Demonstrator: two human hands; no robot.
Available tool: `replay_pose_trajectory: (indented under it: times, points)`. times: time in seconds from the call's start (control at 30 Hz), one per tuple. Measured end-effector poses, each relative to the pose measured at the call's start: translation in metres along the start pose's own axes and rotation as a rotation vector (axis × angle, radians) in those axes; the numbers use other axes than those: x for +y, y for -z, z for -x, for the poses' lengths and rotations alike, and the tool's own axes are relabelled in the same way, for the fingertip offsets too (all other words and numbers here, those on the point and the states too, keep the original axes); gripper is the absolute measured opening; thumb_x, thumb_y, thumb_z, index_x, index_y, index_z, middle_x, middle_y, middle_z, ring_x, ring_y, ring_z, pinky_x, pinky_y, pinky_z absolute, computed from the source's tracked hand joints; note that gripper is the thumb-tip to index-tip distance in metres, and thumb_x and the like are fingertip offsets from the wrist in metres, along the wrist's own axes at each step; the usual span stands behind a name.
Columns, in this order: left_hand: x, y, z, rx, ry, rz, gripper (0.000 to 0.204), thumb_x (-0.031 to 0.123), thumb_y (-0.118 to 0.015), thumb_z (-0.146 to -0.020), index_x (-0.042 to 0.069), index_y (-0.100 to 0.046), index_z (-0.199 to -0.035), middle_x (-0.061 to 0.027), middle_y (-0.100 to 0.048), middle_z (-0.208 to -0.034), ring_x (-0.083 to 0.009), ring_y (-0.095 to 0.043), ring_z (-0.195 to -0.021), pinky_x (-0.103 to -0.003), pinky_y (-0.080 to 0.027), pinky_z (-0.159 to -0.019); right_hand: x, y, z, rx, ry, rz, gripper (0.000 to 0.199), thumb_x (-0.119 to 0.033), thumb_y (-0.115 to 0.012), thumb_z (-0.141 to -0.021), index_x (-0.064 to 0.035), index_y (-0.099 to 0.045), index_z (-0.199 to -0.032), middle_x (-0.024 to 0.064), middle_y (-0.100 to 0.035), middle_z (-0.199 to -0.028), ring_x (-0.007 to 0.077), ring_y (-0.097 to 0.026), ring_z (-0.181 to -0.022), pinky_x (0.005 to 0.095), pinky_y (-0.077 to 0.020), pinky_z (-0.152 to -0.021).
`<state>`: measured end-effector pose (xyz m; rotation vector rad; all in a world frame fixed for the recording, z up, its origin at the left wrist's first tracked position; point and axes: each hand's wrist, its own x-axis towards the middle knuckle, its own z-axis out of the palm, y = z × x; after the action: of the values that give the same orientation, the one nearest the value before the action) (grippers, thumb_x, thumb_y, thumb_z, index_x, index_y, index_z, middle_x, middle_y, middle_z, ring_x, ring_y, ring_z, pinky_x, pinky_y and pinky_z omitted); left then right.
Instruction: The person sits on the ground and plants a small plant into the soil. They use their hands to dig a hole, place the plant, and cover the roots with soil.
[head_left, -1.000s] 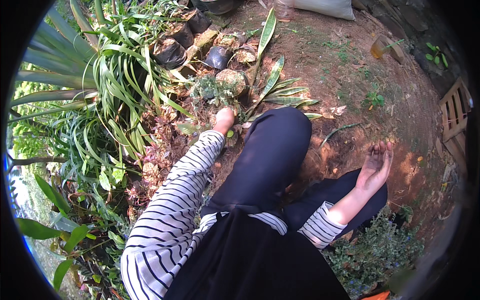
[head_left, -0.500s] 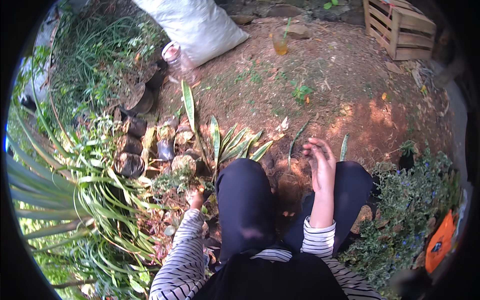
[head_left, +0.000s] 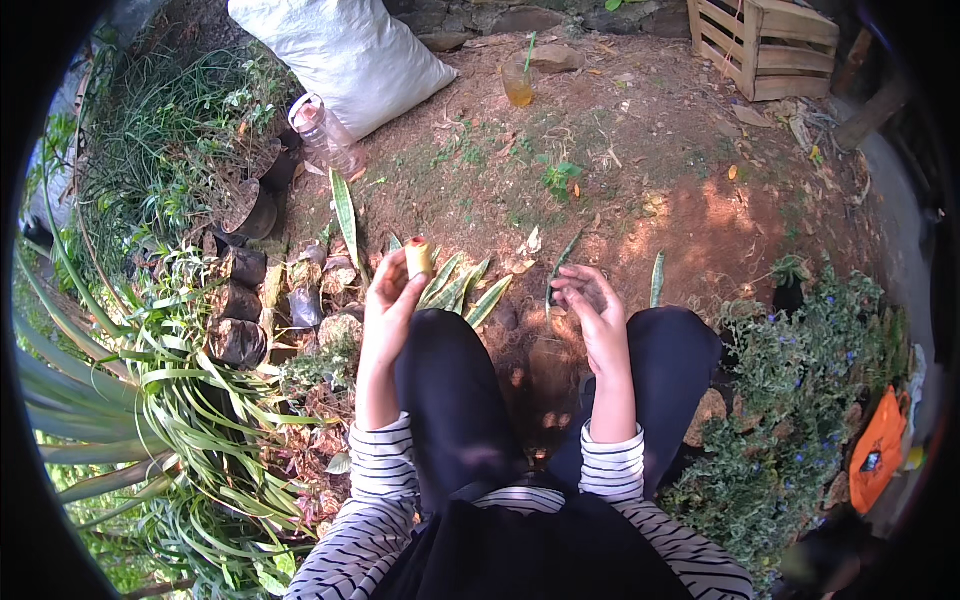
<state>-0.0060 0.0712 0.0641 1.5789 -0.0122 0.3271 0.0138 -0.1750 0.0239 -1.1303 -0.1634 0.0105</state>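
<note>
My left hand [head_left: 393,300], raised beside my left knee, is closed around a small pale-yellow cylinder [head_left: 419,258] with a reddish top; its exact kind I cannot make out. Just beyond it, several yellow-edged snake plant leaves [head_left: 462,285] stick up, partly hidden by the knee. A taller one, a long upright leaf [head_left: 344,215], stands further left. Between my knees hovers my right hand [head_left: 595,312], fingers loosely bent and apart, with nothing seen in it. Next to its fingertips a narrow dark green leaf [head_left: 563,262] rises from the soil. Another short leaf [head_left: 657,278] stands beyond my right knee.
Dark plant bags [head_left: 238,300] line the left, beside long strappy leaves [head_left: 190,390]. Further off are a white sack [head_left: 345,65], a clear plastic jar [head_left: 325,135], a cup of amber drink [head_left: 518,85] and a wooden crate [head_left: 790,50]. A bushy plant [head_left: 770,400] grows at right.
My left hand has come up from the plants beside my left knee, now with the yellow cylinder in it. My right hand has shifted slightly left, and the view has turned a little.
</note>
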Motion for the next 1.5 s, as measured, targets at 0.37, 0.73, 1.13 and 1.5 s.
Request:
replay_pose_trajectory:
  times: [0.37, 0.73, 1.13, 1.5]
  points:
    - [-0.060, -0.095, 0.061, -0.272, 0.452, 0.480, 0.032, 0.006, -0.050, -0.089, -0.002, -0.043, -0.120, -0.0100, -0.055, -0.110, -0.0152, -0.056, -0.099, -0.029, -0.047, -0.086, 0.042, 0.004, 0.048, 0.055, -0.041, 0.176, 0.029, 0.001, -0.053, -0.085, -0.0006, -0.053, -0.114, 0.0085, -0.061, -0.102, 0.0126, -0.057, -0.095, 0.0254, -0.0489, -0.078]
    - [-0.080, -0.078, 0.075, -0.200, 0.560, 0.432, 0.039, 0.012, -0.048, -0.090, -0.004, -0.039, -0.125, -0.0111, -0.058, -0.099, -0.0175, -0.059, -0.088, -0.029, -0.045, -0.083, 0.059, 0.013, 0.041, 0.122, -0.037, 0.519, 0.013, 0.006, -0.057, -0.082, 0.0018, -0.060, -0.094, 0.0049, -0.064, -0.090, 0.0088, -0.060, -0.081, 0.0214, -0.0474, -0.075]
    - [-0.072, -0.081, 0.072, -0.216, 0.479, 0.512, 0.040, 0.017, -0.046, -0.090, -0.003, -0.036, -0.124, -0.0123, -0.058, -0.093, -0.0198, -0.058, -0.088, -0.031, -0.043, -0.084, 0.036, 0.008, 0.034, 0.037, 0.074, 0.727, 0.022, -0.007, -0.065, -0.078, -0.0029, -0.062, -0.099, 0.0086, -0.062, -0.098, 0.0173, -0.060, -0.091, 0.0280, -0.0447, -0.080]
    - [-0.066, -0.065, 0.068, -0.291, 0.400, 0.453, 0.037, 0.016, -0.053, -0.086, -0.001, -0.048, -0.118, -0.0091, -0.056, -0.108, -0.0163, -0.055, -0.093, -0.029, -0.043, -0.084, 0.021, 0.000, 0.036, -0.093, 0.168, 1.100, 0.016, -0.012, -0.065, -0.074, -0.0026, -0.061, -0.087, 0.0111, -0.052, -0.111, 0.0298, -0.047, -0.106, 0.0391, -0.0364, -0.090]
